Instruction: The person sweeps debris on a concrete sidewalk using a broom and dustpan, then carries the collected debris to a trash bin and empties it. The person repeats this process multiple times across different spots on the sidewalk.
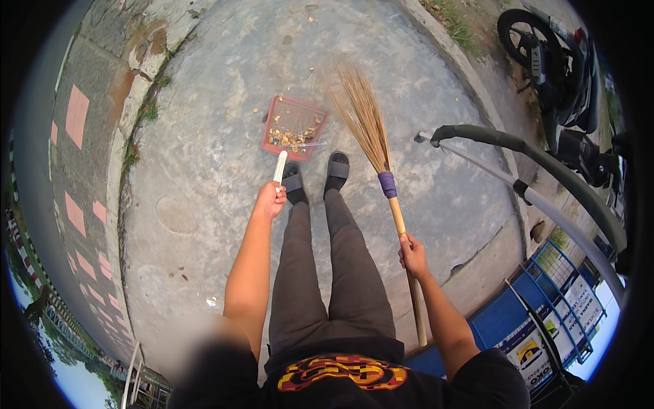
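Observation:
My left hand (271, 198) is closed round the white handle of a red dustpan (267, 129). Dry leaves and bits of litter (294, 136) lie in the pan, along with what looks like a clear plastic strip near its handle side. My right hand (413, 253) grips the wooden stick of a broom (361, 112) with long tan bristles and a purple binding. The bristles fan out on the far side, right of the dustpan and apart from it; their tips are blurred.
I stand in grey sandals (336, 170) on a rough concrete slab (197, 129). A few leaves lie scattered on it. To the right are a bent metal pole with a dark sleeve (538, 157) and a parked motorcycle (569, 75). A kerb (126, 116) and paved road run along the left.

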Action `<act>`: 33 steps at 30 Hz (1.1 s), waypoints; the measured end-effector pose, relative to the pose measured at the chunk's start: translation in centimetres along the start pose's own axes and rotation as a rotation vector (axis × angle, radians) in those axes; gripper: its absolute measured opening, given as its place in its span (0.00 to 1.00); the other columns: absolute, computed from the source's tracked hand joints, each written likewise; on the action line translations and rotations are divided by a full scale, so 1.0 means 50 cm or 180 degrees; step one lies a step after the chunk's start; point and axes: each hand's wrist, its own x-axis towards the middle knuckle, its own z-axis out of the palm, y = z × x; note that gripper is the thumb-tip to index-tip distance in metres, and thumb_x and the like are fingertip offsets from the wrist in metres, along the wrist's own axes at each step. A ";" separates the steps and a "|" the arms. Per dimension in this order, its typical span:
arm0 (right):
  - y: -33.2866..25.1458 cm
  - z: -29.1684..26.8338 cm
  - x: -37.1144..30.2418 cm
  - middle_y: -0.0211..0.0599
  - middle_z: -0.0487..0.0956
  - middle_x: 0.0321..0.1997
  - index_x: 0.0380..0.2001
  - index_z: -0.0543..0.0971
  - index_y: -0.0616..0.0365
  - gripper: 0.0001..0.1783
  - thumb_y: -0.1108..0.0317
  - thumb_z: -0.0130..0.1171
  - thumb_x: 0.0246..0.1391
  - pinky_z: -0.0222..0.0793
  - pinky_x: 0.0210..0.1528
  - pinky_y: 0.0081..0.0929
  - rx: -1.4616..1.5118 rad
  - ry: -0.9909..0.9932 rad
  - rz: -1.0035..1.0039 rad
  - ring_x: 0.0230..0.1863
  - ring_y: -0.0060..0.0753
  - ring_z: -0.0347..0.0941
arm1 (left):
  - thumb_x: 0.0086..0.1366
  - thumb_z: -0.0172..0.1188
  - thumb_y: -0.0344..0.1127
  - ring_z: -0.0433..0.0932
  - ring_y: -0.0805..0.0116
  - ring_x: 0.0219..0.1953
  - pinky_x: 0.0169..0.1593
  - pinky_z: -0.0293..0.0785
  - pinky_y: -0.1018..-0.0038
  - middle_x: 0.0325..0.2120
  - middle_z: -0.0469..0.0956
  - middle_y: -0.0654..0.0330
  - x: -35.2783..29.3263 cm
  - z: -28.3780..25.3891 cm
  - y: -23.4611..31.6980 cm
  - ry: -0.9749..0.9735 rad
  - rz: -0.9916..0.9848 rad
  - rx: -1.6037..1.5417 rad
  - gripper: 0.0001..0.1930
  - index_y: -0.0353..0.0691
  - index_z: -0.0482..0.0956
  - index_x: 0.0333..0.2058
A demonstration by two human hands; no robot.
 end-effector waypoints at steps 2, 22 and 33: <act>-0.076 0.013 0.068 0.24 0.68 0.16 0.60 0.74 0.55 0.24 0.52 0.52 0.70 0.58 0.13 0.21 -0.0171 0.0161 -0.0210 0.11 0.17 0.61 | 0.69 0.45 0.28 0.60 0.80 0.17 0.14 0.52 0.83 0.23 0.67 0.61 0.001 0.003 -0.008 0.0072 -0.0054 -0.0109 0.04 0.37 0.61 0.41; -0.222 -0.026 0.291 0.59 0.82 0.42 0.51 0.79 0.57 0.20 0.55 0.54 0.64 0.74 0.49 0.48 -0.2733 0.0178 -0.0988 0.47 0.61 0.79 | 0.68 0.44 0.24 0.59 0.78 0.16 0.15 0.52 0.80 0.23 0.64 0.62 0.090 0.142 -0.022 0.0206 -0.0263 -0.0909 0.04 0.36 0.64 0.41; -0.068 -0.178 0.024 0.21 0.70 0.22 0.59 0.76 0.62 0.23 0.59 0.57 0.68 0.63 0.26 0.20 -0.1134 -0.0222 -0.0241 0.23 0.15 0.65 | 0.70 0.46 0.28 0.60 0.79 0.17 0.15 0.53 0.82 0.23 0.66 0.62 0.045 0.087 -0.066 0.0102 -0.0251 -0.0928 0.04 0.38 0.63 0.42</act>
